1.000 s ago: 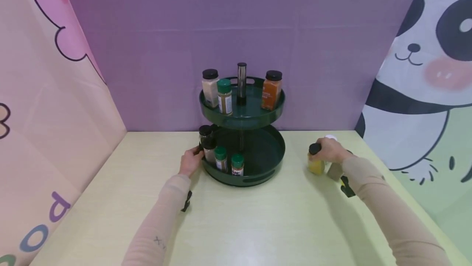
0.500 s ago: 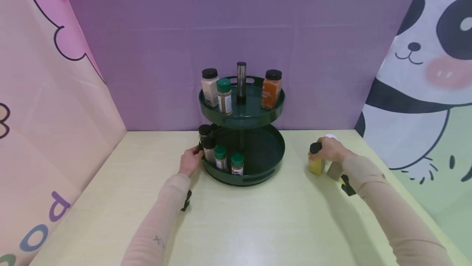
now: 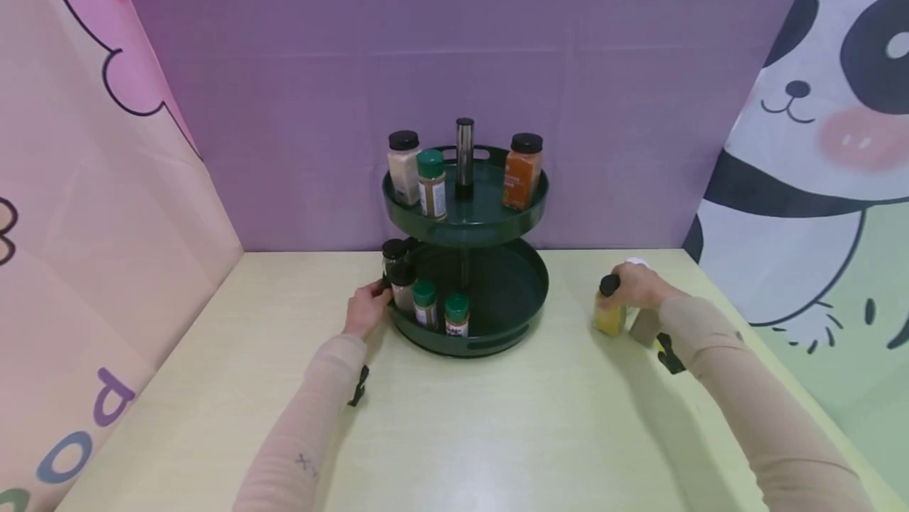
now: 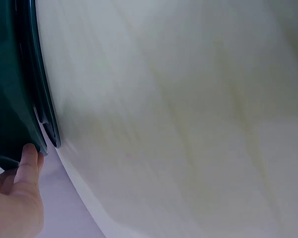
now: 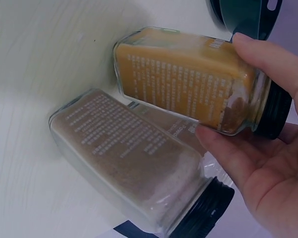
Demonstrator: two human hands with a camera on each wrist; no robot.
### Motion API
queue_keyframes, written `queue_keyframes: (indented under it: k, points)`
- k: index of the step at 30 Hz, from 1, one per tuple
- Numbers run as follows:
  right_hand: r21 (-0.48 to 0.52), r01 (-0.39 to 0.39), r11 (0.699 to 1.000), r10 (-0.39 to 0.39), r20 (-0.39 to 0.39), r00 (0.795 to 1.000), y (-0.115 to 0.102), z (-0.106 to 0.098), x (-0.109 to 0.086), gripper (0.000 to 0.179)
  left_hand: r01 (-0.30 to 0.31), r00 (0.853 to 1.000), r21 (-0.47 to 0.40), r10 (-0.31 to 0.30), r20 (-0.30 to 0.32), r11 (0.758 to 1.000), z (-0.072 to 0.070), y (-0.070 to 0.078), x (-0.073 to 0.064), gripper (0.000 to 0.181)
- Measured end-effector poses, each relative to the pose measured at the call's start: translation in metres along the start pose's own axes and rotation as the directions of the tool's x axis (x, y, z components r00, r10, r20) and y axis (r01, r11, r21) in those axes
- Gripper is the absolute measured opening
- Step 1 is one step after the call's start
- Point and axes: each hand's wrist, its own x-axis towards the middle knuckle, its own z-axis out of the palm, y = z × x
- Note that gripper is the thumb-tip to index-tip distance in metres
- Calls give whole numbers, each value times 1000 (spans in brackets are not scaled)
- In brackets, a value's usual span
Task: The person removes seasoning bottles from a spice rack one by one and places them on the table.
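Note:
My right hand (image 3: 641, 285) pinches a glass spice jar of yellow powder (image 5: 181, 79) near its black cap, thumb on one side and fingers on the other. Close beside it, a jar of grey-brown powder (image 5: 126, 153) stands under the right hand, partly hidden in the head view. A dark green two-tier turntable rack (image 3: 465, 348) stands at the back centre. My left hand (image 3: 366, 312) holds the left rim of its lower tray, with one finger against the rim (image 4: 43, 144) in the left wrist view.
On the upper tray are a pale jar (image 3: 405, 173), a green-capped jar (image 3: 432, 192) and an orange jar (image 3: 521, 177). Several jars, including a green-capped one (image 3: 457, 315), line the lower tray's left side. A white cap (image 3: 637, 262) shows behind my right hand.
The yellow spice jar in my right hand has shifted very slightly to the right. My left hand stays at the tray rim.

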Motion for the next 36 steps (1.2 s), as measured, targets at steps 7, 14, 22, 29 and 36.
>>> queue_keyframes:
  k: [7,14,22,29,36]
  points:
    - [20,17,1000,-17,19,1000,-2,-3,-2,47,-18,1000,7,18,-19,1000,1,-6,3,42]
    - [34,-11,999,9,49,999,-1,-5,-1,47,-14,1000,23,14,-12,1000,1,-3,0,44]
    - [13,-25,1000,25,59,998,-2,-7,-1,48,-14,1000,28,14,-6,1000,0,-1,0,44]
    - [7,-58,998,58,80,995,-2,-8,2,48,-8,1000,19,8,-8,1000,0,0,0,44]
    - [5,-82,997,81,103,991,-1,-8,2,47,-9,1000,24,9,-3,1000,0,1,0,44]
